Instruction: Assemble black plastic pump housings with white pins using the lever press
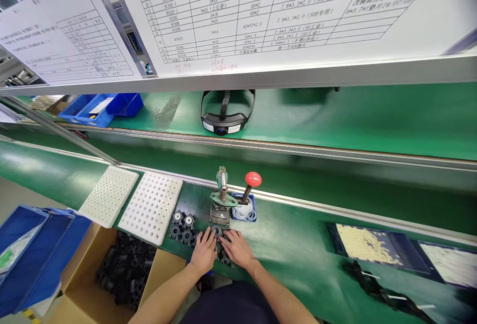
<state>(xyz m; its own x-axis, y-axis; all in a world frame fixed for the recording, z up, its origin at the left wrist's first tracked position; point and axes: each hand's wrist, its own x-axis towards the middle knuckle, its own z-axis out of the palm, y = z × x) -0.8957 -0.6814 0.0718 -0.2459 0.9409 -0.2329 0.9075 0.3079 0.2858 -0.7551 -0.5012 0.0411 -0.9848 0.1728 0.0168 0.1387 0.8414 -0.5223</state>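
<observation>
One round dark part [216,231] with a paler ring on its top lies between the person's two hands, just in front of the hand press on the green table [290,244]. The left hand [204,252] and the right hand [238,249] are set slightly apart, fingertips at either side of the part; I cannot tell how firmly the fingers close on it. More dark parts [223,256] lie between and under the hands. The press [221,197] has a green body and a lever ending in a red knob [253,179]. Just beside it, a small blue tray [255,214] holds white rings [244,210].

Left of the hands is a cluster of dark toothed parts [182,227], two showing white rings. Beyond it lie two white boards full of holes, one nearer [151,207] and one farther [110,196]. Lower left, an open cardboard box [87,284] contains many black parts [124,269], with blue bins [37,259] beside it.

Well to the right are cream pieces [367,242], white pieces [450,263] and a twisted black strip [372,289]. Above, a shelf [298,115] carries a black headband device [224,121] and blue trays [102,108].
</observation>
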